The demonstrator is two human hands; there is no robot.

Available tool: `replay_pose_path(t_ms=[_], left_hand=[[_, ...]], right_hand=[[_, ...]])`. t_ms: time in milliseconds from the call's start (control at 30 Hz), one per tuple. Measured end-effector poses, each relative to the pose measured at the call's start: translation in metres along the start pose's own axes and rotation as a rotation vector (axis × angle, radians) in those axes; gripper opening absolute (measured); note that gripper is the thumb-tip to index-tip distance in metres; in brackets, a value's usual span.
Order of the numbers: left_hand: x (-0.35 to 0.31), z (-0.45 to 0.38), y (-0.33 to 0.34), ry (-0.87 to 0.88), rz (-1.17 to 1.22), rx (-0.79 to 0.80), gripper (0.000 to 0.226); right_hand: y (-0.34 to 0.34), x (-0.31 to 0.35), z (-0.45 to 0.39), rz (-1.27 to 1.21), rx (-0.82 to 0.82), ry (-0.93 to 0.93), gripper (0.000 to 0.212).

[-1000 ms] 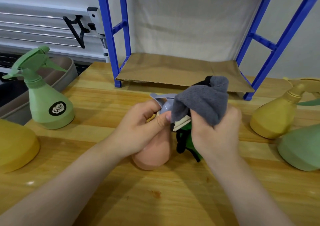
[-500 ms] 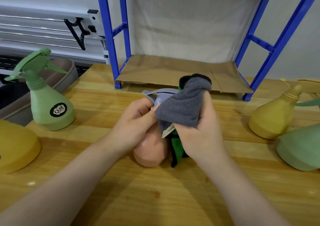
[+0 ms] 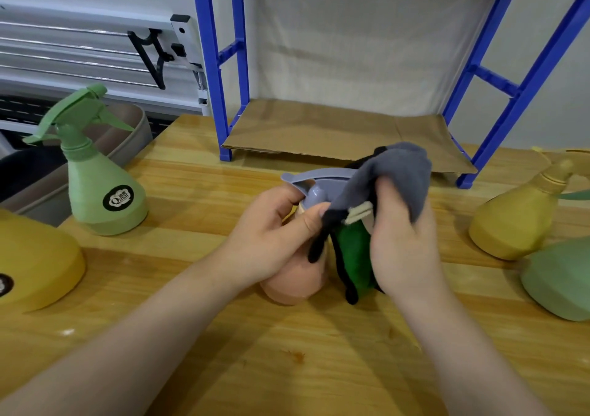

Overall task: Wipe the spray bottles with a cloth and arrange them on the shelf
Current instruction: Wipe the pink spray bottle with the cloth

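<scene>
A pink spray bottle point(image 3: 293, 283) with a grey-blue spray head point(image 3: 314, 182) stands on the wooden table in the middle. My left hand point(image 3: 274, 240) grips its neck. My right hand point(image 3: 402, 246) holds a grey cloth point(image 3: 396, 176) with green and black parts against the right side of the spray head. A green spray bottle point(image 3: 99, 189) stands at the left, a yellow one point(image 3: 35, 256) at the left edge. At the right stand another yellow bottle point(image 3: 514, 221) and a green one point(image 3: 562, 281). The blue shelf point(image 3: 223, 64) stands behind, with cardboard point(image 3: 335, 131) on its bottom level.
A grey tub point(image 3: 127, 141) sits beyond the table's left edge behind the green bottle. A white rail with a black bracket point(image 3: 153, 55) runs along the wall at the left. The wooden table point(image 3: 319, 367) stretches toward me in front of the bottle.
My right hand has moved the cloth over the spray head, first left and then back to the right. The left hand keeps its grip on the bottle's neck.
</scene>
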State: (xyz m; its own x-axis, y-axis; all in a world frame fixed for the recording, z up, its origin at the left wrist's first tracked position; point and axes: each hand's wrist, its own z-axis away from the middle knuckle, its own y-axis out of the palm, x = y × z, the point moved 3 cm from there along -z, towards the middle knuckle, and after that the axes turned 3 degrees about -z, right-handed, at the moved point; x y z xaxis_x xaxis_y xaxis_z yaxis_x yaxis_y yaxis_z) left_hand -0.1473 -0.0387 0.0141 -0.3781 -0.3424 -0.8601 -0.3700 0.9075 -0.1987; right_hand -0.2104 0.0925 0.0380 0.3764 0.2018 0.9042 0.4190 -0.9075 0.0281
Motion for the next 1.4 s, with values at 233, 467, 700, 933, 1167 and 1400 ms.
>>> replay_pose_path(t_ms=[233,467,700,933,1167,1400], left_hand=[[0.000,-0.001,-0.005,0.045,-0.199,-0.028,0.054],[0.001,0.000,-0.010,-0.128,0.100,0.095,0.012],[-0.007,-0.009,-0.024,-0.059,0.028,0.067,0.028],[-0.011,-0.012,-0.030,0.035,-0.289,-0.165,0.027],[-0.016,-0.009,-0.024,0.318,-0.955,-0.206,0.024],[-0.017,0.000,0.002,0.467,-0.990,-0.212,0.012]], right_hand=[[-0.005,0.001,0.000,0.095,-0.086,-0.091,0.024],[-0.015,-0.003,-0.008,0.292,-0.125,-0.170,0.011],[-0.021,0.003,-0.017,-0.008,-0.143,-0.022,0.026],[-0.009,0.005,-0.012,-0.097,-0.025,0.030,0.020],[0.007,-0.010,-0.003,0.023,0.185,0.035,0.011],[0.009,-0.015,-0.002,0.167,0.047,-0.055,0.016]])
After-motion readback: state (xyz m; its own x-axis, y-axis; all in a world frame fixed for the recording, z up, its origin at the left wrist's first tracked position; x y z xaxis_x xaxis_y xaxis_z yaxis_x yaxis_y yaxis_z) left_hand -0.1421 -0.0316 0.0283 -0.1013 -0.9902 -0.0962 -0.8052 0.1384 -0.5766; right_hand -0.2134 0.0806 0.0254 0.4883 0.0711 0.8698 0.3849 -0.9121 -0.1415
